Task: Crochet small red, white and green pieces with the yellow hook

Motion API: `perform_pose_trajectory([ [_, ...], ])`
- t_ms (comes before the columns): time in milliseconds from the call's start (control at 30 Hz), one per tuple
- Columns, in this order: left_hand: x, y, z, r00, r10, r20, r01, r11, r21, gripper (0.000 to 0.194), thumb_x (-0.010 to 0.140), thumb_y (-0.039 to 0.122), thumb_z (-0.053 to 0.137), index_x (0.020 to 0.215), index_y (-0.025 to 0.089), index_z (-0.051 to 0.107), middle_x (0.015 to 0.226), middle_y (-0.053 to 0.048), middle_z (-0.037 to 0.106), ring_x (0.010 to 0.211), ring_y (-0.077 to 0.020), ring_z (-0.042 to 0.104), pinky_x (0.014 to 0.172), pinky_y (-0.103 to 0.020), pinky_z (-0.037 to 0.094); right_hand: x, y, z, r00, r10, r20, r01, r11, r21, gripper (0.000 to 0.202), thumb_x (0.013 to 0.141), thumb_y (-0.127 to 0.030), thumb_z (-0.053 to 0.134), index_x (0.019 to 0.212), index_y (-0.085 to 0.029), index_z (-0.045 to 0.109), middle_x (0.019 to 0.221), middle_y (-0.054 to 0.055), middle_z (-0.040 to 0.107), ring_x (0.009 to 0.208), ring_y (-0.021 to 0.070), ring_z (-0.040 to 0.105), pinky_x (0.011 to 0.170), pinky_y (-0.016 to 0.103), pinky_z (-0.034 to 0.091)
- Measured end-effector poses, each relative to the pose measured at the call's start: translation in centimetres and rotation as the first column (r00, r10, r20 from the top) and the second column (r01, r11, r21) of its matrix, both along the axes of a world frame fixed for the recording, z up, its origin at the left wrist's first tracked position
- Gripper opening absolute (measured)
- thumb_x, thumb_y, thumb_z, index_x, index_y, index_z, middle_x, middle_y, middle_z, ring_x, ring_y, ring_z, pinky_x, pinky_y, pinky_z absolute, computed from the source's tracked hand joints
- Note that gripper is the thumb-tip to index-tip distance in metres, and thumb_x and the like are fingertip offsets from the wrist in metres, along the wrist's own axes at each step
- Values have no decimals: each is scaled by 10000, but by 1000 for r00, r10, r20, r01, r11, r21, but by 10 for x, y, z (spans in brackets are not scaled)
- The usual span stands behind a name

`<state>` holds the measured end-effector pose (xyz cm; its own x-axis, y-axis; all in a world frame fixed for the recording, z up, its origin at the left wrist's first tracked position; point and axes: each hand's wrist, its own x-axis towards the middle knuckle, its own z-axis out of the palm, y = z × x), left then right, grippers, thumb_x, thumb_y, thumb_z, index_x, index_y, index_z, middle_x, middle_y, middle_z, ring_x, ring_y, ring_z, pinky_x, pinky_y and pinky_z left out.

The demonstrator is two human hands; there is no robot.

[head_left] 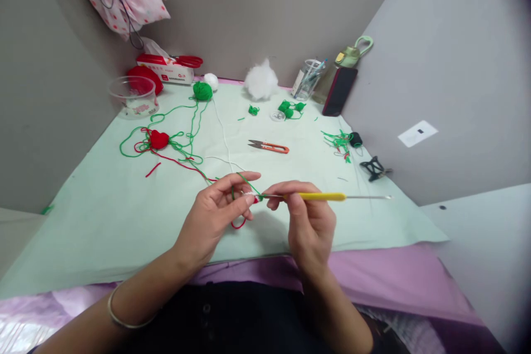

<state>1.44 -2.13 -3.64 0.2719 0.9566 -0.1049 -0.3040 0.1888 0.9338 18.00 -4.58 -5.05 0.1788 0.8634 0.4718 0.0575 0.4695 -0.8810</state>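
Observation:
My left hand (219,207) pinches a small crochet piece (256,198) of red, white and green yarn between thumb and fingers. Green yarn runs over its raised index finger, and a red loop of yarn (238,225) hangs below. A crochet hook (321,197) with a yellow handle lies level in my right hand (307,215), gripped between thumb and fingers. One metal end of the hook reaches the crochet piece; the other points right. How the hook tip sits in the stitches is too small to make out.
Orange thread snips (269,146) lie beyond my hands. Tangled red yarn (159,139) and a green yarn ball (203,91) are at left. White stuffing (261,80), a plastic tub (133,100), a tissue box (168,70), a phone (340,91) and yarn scraps (341,142) stand or lie around.

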Motion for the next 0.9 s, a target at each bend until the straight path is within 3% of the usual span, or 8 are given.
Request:
perform_pose_trajectory([
  [167,2,-4,1,993,79,-91,-71,993,91,262,855,252,834,1112,303,821,827,24,626,719,-114,619,659,-224,510,-1,-6,2,950,-83,300,16,976,219,252,1037,-120,512,1149,-249,697,1000,51,759,884,178,714,761,339,598],
  [300,6,-9,1,971,197,-137,-166,964,208,268,844,190,829,1098,275,825,888,4,668,768,-117,607,728,-223,522,-5,-4,-8,818,-239,523,17,919,393,310,1005,-98,545,1246,-247,672,1020,87,760,916,213,721,753,364,616],
  [400,7,-7,0,997,75,16,-75,997,20,407,838,219,843,1236,268,777,841,14,654,711,-101,587,671,-207,502,-9,-2,-18,740,-406,536,103,856,506,399,967,-88,629,1300,-298,694,1047,85,743,941,224,719,753,368,622],
  [533,2,3,3,960,-62,272,142,947,-287,431,837,242,843,1257,179,770,727,30,582,601,-69,509,604,-193,481,-8,0,-16,902,-254,349,130,931,342,327,999,-115,591,1217,-309,740,1023,62,738,915,206,707,751,366,607],
  [600,0,6,5,954,-41,296,130,948,-290,402,829,212,844,1225,179,788,748,27,592,601,-63,500,617,-197,494,-6,2,-9,982,-132,133,104,975,197,258,1034,-154,541,1120,-272,754,927,46,726,790,177,674,694,348,577],
  [700,2,5,8,968,-41,247,94,974,-207,403,821,213,844,1221,214,791,767,28,617,609,-77,539,618,-219,494,-5,5,-1,999,-12,-37,15,997,77,199,1041,-221,565,1026,-251,761,895,33,722,713,154,643,655,330,552],
  [800,6,1,8,987,-23,161,43,991,-126,418,816,230,851,1229,227,786,780,28,636,630,-98,585,629,-240,492,-8,6,-4,999,-15,51,12,998,67,181,1025,-204,599,1050,-258,770,942,38,752,817,176,696,721,340,587],
  [900,8,-1,4,989,15,149,0,995,-102,463,793,222,877,1245,238,779,801,25,661,628,-91,578,619,-226,482,-11,4,-12,962,-126,240,80,978,194,271,1001,-128,608,1155,-288,763,1015,50,753,905,190,722,758,346,612],
])
